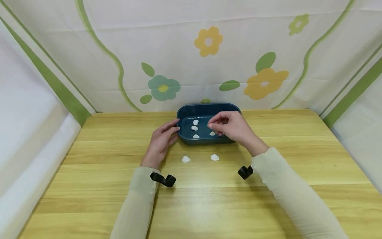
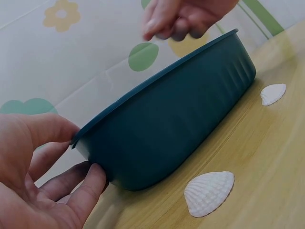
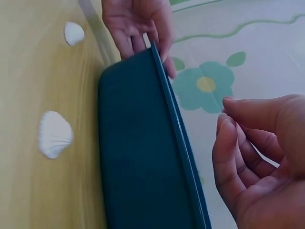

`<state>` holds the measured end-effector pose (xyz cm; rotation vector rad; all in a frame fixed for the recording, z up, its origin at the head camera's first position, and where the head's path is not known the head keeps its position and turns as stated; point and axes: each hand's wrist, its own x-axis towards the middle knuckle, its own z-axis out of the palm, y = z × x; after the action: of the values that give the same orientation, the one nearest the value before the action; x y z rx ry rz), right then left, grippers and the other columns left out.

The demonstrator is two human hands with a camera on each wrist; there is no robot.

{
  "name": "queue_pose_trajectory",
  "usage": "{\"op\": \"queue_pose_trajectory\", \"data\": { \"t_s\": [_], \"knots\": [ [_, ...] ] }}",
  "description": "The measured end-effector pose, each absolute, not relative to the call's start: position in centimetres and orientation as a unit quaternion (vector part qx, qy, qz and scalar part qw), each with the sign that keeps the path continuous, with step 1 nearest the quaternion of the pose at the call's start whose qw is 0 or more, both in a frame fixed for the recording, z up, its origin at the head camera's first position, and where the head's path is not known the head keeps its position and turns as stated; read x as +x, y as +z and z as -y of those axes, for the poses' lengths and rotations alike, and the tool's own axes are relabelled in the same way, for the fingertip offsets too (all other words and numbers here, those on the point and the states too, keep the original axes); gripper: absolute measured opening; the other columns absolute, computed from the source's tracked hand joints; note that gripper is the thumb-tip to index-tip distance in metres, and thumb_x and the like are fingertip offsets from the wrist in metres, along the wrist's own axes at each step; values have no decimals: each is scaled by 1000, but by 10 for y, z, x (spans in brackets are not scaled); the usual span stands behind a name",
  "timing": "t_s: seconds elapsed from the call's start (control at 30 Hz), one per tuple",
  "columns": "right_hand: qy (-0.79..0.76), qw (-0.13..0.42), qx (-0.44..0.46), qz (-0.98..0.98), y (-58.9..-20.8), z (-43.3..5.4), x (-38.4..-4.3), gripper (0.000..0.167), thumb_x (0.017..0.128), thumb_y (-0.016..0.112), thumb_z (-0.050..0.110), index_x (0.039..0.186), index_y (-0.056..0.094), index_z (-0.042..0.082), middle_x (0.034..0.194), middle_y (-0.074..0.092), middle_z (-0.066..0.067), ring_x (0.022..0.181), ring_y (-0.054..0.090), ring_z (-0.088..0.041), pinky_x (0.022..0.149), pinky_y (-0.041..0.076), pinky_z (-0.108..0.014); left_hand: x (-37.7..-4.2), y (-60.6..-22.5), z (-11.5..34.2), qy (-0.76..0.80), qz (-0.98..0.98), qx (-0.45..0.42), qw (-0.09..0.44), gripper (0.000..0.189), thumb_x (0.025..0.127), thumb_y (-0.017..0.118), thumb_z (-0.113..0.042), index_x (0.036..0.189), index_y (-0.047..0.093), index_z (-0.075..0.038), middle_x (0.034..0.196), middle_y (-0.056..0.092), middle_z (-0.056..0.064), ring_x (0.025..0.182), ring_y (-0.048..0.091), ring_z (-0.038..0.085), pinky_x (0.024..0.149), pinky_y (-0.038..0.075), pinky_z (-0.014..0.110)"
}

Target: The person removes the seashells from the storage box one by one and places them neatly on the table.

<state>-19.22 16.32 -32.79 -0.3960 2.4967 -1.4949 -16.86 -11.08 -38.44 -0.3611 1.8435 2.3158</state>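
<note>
**Tray braced at left end, right hand over its opening, shells inside and in front**

The blue tray (image 1: 203,141) is set flat at the back of the bench (image 1: 194,205), just before the printed cloth (image 1: 119,36), long side turned to the person, probably so the whole opening can be reached from the front. Its left end is touched by the left hand (image 1: 158,144); the fingers are spread apart along the end wall and rim from outside, not wrapped round it. A steadying touch is judged likely, so that no sliding is caused by work inside.

The right hand (image 1: 234,127) is held above the right part of the opening, clear of the rim. Its fingers are curled, thumb and fingertips brought nearly together; no shell can be made out between them. The raised pose is presumably used to keep the shells below undisturbed.

Inside, three white shells (image 1: 194,128) are seen in a rough line at the left; another shell (image 1: 212,133) is partly covered by the right hand. Anything more under that hand cannot be told. Two shells (image 1: 186,159) (image 1: 215,157) are laid well apart on the bench in front, within easy reach.
</note>
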Motion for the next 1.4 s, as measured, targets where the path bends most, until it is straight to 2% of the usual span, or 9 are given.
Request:
{"op": "queue_pose_trajectory", "data": {
  "t_s": [0.07, 0.13, 0.27, 0.37, 0.47, 0.63, 0.83, 1.03, 1.4],
  "knots": [
    [-511, 110, -125, -843, -327, -158, -201, 14, 102, 76, 22, 108, 81, 10, 104, 77, -21, 85, 69, -41, 78, 65, -41, -169, -384, 110, 773, -617, -123, 80, 39, 106, 70, -14, 145, 71, -20, 160, 57, -1, 141, 61, 22, 121, 51, 40],
    [-515, 115, -114, -842, -328, -151, -209, 13, 102, 76, 22, 108, 81, 11, 106, 77, -21, 90, 69, -46, 83, 66, -46, -169, -384, 110, 773, -617, -124, 81, 39, 106, 70, -14, 144, 71, -20, 160, 58, -1, 140, 61, 22, 121, 51, 40],
    [-515, 114, -100, -844, -332, -135, -221, 12, 101, 78, 21, 107, 81, 11, 108, 78, -22, 90, 72, -43, 87, 66, -52, -170, -384, 110, 772, -618, -121, 82, 39, 106, 70, -15, 144, 71, -20, 160, 58, -1, 140, 61, 22, 121, 51, 40],
    [-508, 116, -94, -848, -340, -124, -231, 12, 101, 77, 21, 107, 82, 11, 110, 78, -23, 83, 73, -33, 84, 67, -48, -169, -384, 111, 769, -622, -124, 82, 38, 107, 69, -15, 144, 71, -21, 160, 57, -1, 140, 61, 22, 121, 51, 40],
    [-507, 128, -77, -849, -350, -114, -242, 12, 102, 77, 19, 109, 81, 10, 110, 79, -22, 77, 72, -22, 78, 67, -38, -169, -385, 112, 768, -622, -127, 82, 38, 107, 68, -15, 144, 71, -21, 160, 57, -1, 140, 61, 22, 121, 51, 41],
    [-507, 143, -49, -849, -363, -105, -258, 14, 101, 77, 18, 111, 80, 8, 106, 79, -15, 75, 70, -15, 70, 63, -26, -168, -386, 113, 771, -619, -128, 79, 38, 107, 69, -15, 145, 71, -20, 159, 58, -1, 141, 61, 21, 121, 51, 41],
    [-484, 134, -34, -864, -366, -105, -268, 12, 100, 77, 18, 107, 82, 10, 103, 79, -11, 76, 70, -15, 71, 62, -29, -170, -386, 111, 776, -615, -120, 76, 40, 106, 69, -13, 146, 70, -18, 158, 60, -1, 141, 61, 23, 119, 52, 39],
    [-466, 147, -30, -872, -367, -104, -272, 13, 100, 78, 20, 109, 81, 10, 104, 80, -9, 77, 71, -15, 69, 60, -28, -171, -387, 110, 777, -613, -122, 74, 40, 106, 69, -12, 145, 70, -17, 157, 61, -2, 141, 61, 22, 117, 53, 37],
    [-439, 139, -49, -886, -374, -106, -276, 15, 99, 79, 20, 110, 81, 9, 92, 78, -7, 75, 68, -16, 64, 56, -27, -171, -386, 110, 775, -616, -119, 74, 39, 106, 69, -12, 145, 70, -18, 157, 60, -4, 139, 62, 19, 117, 53, 37]
  ]
}}
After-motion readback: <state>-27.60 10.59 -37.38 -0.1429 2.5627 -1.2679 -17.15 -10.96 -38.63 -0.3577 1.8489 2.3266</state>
